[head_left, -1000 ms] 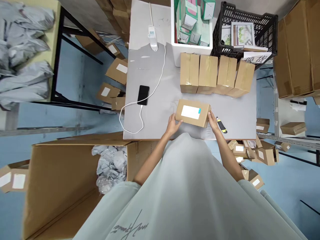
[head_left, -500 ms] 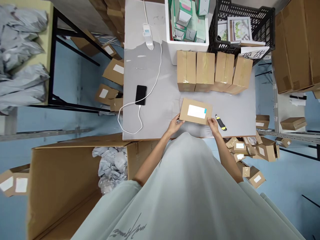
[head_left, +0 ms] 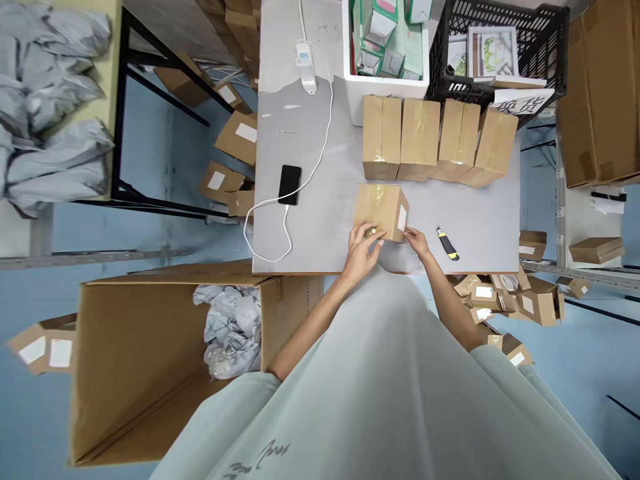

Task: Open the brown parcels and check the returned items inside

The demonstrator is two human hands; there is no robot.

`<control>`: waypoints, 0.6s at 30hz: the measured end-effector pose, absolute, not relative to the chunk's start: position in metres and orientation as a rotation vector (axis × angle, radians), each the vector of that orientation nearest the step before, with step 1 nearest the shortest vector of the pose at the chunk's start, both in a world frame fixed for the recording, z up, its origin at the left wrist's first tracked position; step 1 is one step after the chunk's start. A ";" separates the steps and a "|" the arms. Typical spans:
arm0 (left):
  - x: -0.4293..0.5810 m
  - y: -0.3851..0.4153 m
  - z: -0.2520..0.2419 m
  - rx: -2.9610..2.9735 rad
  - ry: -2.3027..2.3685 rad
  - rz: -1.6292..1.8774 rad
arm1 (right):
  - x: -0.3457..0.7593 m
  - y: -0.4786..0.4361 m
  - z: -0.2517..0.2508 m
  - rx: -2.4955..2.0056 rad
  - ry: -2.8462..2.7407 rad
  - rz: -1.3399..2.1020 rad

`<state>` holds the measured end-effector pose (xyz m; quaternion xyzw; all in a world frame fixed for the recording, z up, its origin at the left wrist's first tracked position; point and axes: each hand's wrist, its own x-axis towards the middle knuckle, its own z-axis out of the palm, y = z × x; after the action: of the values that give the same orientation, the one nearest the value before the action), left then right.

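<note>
Left hand (head_left: pixel 364 248) works at the grey desk (head_left: pixel 480 213), fingers clamped over the near edge of the taped cardboard box (head_left: pixel 379 208). Right hand (head_left: pixel 415 240) grips its labelled end. A utility knife (head_left: pixel 447 243) lies just right.

The person wears a loose, pale grey-green T-shirt (head_left: pixel 380 387) that fills the lower part of the view, with short sleeves (head_left: pixel 235 400) ending about the elbows. A dark, handwritten-style script (head_left: pixel 260 457) is printed on its front, partly cut off by the picture's bottom edge. The forearms are bare, as are the left hand (head_left: pixel 363 250) and right hand (head_left: pixel 416 241).
</note>
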<state>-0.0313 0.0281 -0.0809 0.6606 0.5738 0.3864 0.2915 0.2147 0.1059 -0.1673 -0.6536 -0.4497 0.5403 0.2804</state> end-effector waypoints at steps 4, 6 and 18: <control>-0.024 0.031 -0.082 1.662 1.477 1.061 | 0.232 0.102 -0.135 -1.709 -1.159 1.401; -0.023 0.034 -0.087 1.548 1.456 1.060 | 0.236 0.099 -0.119 -1.614 -1.150 1.402; -0.016 0.047 -0.108 1.172 1.360 0.978 | 0.255 0.094 -0.096 -1.510 -1.070 1.443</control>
<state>-0.0156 0.0468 -0.1080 0.4890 0.5675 0.4081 0.5217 0.2551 0.0942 -0.0961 -0.5934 -0.4206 0.5668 0.3869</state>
